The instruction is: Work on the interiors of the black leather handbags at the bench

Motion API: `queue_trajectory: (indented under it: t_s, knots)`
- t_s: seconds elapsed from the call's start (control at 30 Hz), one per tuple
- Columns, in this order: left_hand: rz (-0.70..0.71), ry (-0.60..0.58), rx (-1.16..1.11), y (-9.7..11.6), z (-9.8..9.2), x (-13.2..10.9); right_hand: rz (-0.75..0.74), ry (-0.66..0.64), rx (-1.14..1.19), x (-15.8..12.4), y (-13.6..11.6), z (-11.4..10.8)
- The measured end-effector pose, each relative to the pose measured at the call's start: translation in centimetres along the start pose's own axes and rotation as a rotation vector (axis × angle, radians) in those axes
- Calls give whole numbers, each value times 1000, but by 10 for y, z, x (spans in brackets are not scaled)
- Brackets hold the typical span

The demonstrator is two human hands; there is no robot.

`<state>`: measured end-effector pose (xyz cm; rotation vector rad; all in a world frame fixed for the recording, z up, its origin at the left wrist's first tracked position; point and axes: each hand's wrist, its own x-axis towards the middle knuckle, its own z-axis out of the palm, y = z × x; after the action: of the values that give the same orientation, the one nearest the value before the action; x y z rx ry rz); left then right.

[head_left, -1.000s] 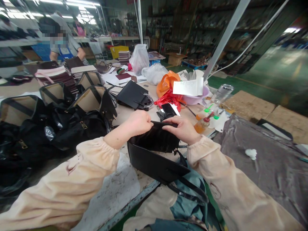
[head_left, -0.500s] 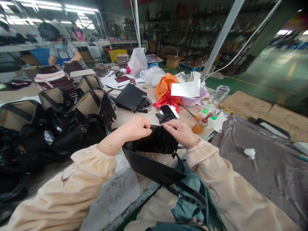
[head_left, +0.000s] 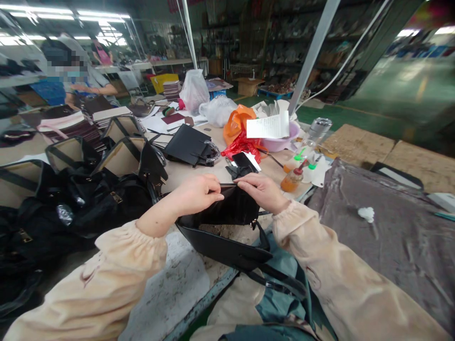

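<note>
A black handbag [head_left: 220, 244] stands at the table's near edge, its mouth spread and its near panel tilted toward me. My left hand [head_left: 195, 193] pinches the bag's far top edge between thumb and fingers. Just to the right, my right hand [head_left: 265, 192] grips the same edge, thumb on the near side. Dark lining [head_left: 231, 208] hangs below both hands inside the bag. A black strap [head_left: 280, 279] droops over the near side onto my lap. Most fingertips of the right hand are hidden behind the edge.
Several black bags [head_left: 117, 194] crowd the left side. Beyond my hands lie a flat black bag [head_left: 188, 144], a red plastic bag [head_left: 243, 146] and a purple basin [head_left: 284, 139]. Orange glue bottles [head_left: 292, 180] stand right. A co-worker [head_left: 85, 80] is at the far left.
The view has turned slightly, so the surroundings sit a little further left. My left fingers have shifted their pinch on the bag's edge; the right hand keeps its grip.
</note>
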<state>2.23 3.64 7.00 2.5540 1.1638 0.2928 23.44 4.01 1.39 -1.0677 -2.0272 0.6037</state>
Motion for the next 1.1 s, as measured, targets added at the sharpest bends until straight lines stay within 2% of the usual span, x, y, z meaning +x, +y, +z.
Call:
queue_trajectory:
  t_s: [0.1,0.27,0.5,1.1]
  knots:
    - [-3,-19,48,1,-1,2,-4,-3,-5,0,0,-1]
    - [-160,-1,161,1,2,7,-12,21,-12,0,0,-1]
    - [-239,2,184,0,3,15,-5,25,-55,1,-3,-4]
    - [-290,-11,242,2,1,15,-83,16,-169,-1,-6,-7]
